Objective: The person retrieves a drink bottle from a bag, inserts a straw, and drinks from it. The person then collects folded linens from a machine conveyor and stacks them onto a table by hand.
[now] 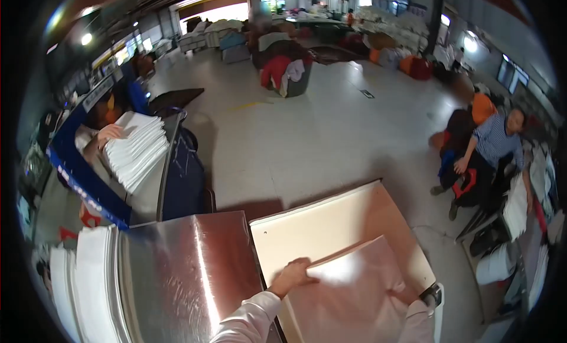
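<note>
A flat, pale pinkish rectangle that looks like folded cloth (348, 290) lies over a cream-coloured tabletop (331, 216) in front of me. My left hand (292, 276) grips its far left edge, with the thumb on top. On its right side is my right hand (404, 293), closed at that edge with its fingers partly hidden. A bright patch of light falls across the upper part of the cloth. To the left of the tabletop is a shiny metal surface (177, 278).
White folded cloths (94, 284) stand at the metal surface's left end. Beyond, another person's hand (110, 133) rests on a white stack (139, 151) beside a blue-framed machine (88, 189). A seated person (496, 139) is at right. A loaded bin (289, 77) stands on the floor ahead.
</note>
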### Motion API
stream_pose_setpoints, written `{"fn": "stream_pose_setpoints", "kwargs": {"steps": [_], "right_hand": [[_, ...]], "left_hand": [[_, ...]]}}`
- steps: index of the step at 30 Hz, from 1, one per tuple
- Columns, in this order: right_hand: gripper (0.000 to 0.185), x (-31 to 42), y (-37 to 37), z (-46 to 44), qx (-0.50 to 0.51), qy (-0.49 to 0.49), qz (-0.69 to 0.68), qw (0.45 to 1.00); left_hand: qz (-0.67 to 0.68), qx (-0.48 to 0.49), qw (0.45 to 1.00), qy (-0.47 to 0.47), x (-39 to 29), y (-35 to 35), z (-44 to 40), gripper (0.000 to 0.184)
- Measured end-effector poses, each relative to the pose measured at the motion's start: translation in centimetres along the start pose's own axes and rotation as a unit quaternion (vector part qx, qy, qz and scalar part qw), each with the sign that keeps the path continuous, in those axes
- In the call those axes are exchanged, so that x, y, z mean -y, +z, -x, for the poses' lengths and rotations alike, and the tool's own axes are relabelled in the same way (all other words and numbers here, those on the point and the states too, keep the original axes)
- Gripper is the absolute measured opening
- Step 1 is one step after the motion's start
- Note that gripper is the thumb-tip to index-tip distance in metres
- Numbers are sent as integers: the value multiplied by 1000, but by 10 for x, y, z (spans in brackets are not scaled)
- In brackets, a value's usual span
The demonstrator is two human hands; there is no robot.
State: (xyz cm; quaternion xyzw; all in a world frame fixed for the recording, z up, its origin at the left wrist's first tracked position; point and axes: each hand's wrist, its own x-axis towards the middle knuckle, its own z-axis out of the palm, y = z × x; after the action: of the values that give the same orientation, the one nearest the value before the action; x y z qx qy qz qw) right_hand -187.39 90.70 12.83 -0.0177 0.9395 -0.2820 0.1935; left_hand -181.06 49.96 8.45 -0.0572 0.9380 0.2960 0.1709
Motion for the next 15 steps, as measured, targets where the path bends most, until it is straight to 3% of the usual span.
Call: {"fn": "stream_pose_setpoints", "kwargs": {"steps": [1, 3, 4, 6, 8, 9, 12, 14, 15], "right_hand": [[103, 4, 10, -1, 21, -1, 25, 999], [104, 30, 33, 4, 56, -46, 54, 996], [103, 57, 47, 11, 73, -92, 55, 991], [96, 131, 74, 46, 102, -121, 103, 982], [90, 184, 123, 66, 81, -318, 209, 921], [87, 208, 148, 83, 65, -412, 248, 874], [79, 316, 202, 165, 158, -516, 341, 770], [75, 373, 238, 228, 241, -480, 326, 778], [71, 395, 263, 250, 259, -526, 337, 737]], "left_hand": [[43, -60, 995, 71, 17, -3, 23, 62], [73, -64, 993, 70, 55, -3, 77, 61], [82, -14, 994, -69, 61, -12, 123, 66], [57, 28, 976, -208, 77, -24, 222, 78], [116, -111, 951, -263, 89, 1, 339, 85], [138, -80, 930, -331, 95, 15, 395, 89], [241, -212, 828, -459, 93, 98, 540, 91], [265, -298, 748, -530, 86, 155, 588, 92], [254, -355, 714, -547, 82, 178, 604, 89]]}}
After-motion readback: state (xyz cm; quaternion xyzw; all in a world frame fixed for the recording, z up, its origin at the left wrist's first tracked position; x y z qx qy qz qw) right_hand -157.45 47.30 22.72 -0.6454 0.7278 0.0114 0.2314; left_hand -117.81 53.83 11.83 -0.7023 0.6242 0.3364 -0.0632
